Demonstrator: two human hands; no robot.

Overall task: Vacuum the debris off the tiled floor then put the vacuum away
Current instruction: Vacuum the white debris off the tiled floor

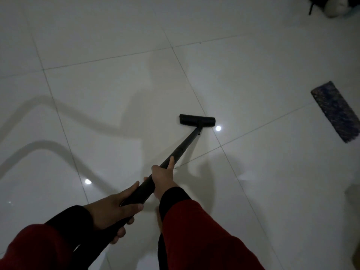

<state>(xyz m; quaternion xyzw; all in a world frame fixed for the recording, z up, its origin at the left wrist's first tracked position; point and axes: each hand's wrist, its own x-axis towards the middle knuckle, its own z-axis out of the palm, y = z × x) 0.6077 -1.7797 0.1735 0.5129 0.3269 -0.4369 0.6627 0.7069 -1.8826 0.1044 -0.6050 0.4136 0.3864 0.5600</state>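
Left hand [115,209]: wrapped around the near end of the vacuum wand, fingers curled under it and thumb lying along the top; the sleeve is red with a black cuff
Right hand [163,178]: closed around the wand just beyond the left hand, thumb stretched forward along the tube; its fingers are hidden behind the tube
Vacuum wand [183,148]: black tube running from the hands away to the right, tilted down to the floor; its near end is lost behind the left hand and sleeve
Floor head [197,120]: black bar set crosswise at the wand's far end, resting on the tiles near the scene's centre, just left of a bright light reflection
Vacuum body and hose: out of view; only curved shadows cross the tiles at the left
Tiled floor [101,32]: glossy white tiles with thin dark joints; the dim light makes any debris too hard to make out
Dark mat [336,111]: bluish rectangular piece lying at the right, well apart from the floor head, its near corner cut by the frame edge
Far right corner: dark and pale shapes [335,6], cropped and too dim to identify
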